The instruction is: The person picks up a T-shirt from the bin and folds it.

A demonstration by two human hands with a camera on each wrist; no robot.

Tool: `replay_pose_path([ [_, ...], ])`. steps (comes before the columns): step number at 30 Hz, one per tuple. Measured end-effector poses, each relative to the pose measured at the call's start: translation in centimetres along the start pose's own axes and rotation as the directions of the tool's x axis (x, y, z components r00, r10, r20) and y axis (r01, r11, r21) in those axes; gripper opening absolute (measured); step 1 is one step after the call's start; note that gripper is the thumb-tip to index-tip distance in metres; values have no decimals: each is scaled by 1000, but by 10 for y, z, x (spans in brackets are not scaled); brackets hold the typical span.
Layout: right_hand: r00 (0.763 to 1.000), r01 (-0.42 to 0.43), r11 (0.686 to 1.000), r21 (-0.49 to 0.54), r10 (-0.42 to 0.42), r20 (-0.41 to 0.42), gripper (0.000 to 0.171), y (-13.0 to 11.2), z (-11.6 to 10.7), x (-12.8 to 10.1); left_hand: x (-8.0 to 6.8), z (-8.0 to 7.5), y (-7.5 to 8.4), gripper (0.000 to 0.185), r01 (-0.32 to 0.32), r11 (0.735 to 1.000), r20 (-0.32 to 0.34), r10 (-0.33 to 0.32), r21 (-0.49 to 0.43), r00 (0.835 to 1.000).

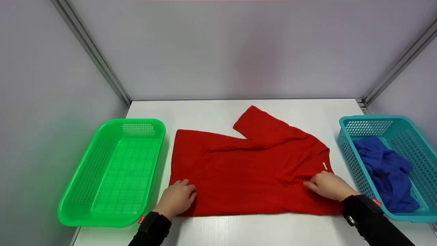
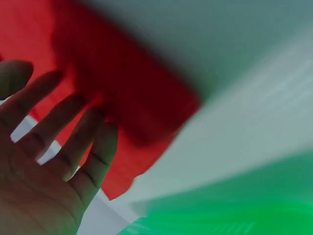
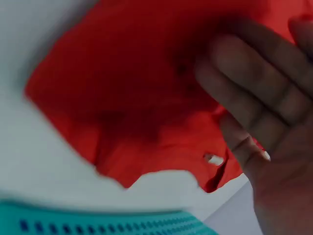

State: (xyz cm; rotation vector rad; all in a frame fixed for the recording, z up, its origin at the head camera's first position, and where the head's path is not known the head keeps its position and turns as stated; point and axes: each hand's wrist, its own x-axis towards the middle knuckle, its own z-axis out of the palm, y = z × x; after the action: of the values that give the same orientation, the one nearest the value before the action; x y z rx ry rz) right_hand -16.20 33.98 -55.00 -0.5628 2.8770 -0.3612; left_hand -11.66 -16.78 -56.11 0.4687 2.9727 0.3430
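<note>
A red long-bodied shirt (image 1: 239, 171) lies flat on the white table, its neckline toward the right and one sleeve (image 1: 261, 124) sticking out at the far side. A small white label (image 1: 324, 166) shows at the neck. My left hand (image 1: 177, 198) is over the shirt's near left corner, fingertips right at the cloth; in the left wrist view its fingers (image 2: 98, 156) are spread and relaxed. Over the near right part is my right hand (image 1: 329, 186), just below the label. Its fingers (image 3: 254, 88) look extended in the right wrist view, with no cloth pinched between them.
To the left stands a bright green basket (image 1: 117, 223) with nothing in it. A teal basket (image 1: 353, 160) at the right holds a crumpled blue garment (image 1: 389, 174). Grey-white panels (image 1: 239, 51) enclose the table (image 1: 205, 114) at the back and sides.
</note>
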Motion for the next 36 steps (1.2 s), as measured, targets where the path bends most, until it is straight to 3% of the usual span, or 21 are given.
replay_pose_path([
  [2,990,19,1000,11,-18,-141,26,-6,-2,13,4,3,0,15,-13,1000,-70,13,12,997],
  [4,950,51,998,-30,-58,-308,4,-11,1,28,11,9,-1,24,-14,1000,-129,15,12,992],
  [6,912,62,996,-71,-86,-401,26,-14,6,42,18,14,-1,37,-2,1000,-145,1,-4,989],
  [8,909,56,993,-103,-93,-406,35,-15,13,55,24,16,1,46,27,999,-101,-29,-23,994],
  [11,936,6,991,-132,-52,-349,36,-14,21,65,29,17,3,50,62,998,-46,-63,-23,997],
  [14,936,-30,986,-165,-30,-350,30,-12,29,71,33,16,5,48,67,998,-54,-67,-9,996],
  [18,894,-25,984,-176,-57,-445,16,-11,34,77,39,12,6,41,79,997,-68,-80,-20,994],
  [22,831,98,988,-120,-148,-537,12,-17,33,85,48,6,1,34,106,992,-85,-112,-73,990],
  [24,821,157,984,-84,-177,-542,19,-21,31,89,54,4,-4,33,118,988,-130,-130,-98,983],
  [26,839,183,982,-53,-183,-512,30,-25,29,92,61,4,-9,35,128,986,-185,-146,-108,972],
  [29,901,155,988,-23,-151,-407,43,-27,26,94,70,5,-15,44,138,984,-218,-160,-113,963],
  [32,955,109,994,-7,-106,-278,52,-27,24,95,74,8,-18,51,148,982,-144,-164,-116,976],
  [36,985,49,999,0,-48,-164,63,-25,22,97,73,14,-18,53,157,984,-83,-164,-84,983],
])
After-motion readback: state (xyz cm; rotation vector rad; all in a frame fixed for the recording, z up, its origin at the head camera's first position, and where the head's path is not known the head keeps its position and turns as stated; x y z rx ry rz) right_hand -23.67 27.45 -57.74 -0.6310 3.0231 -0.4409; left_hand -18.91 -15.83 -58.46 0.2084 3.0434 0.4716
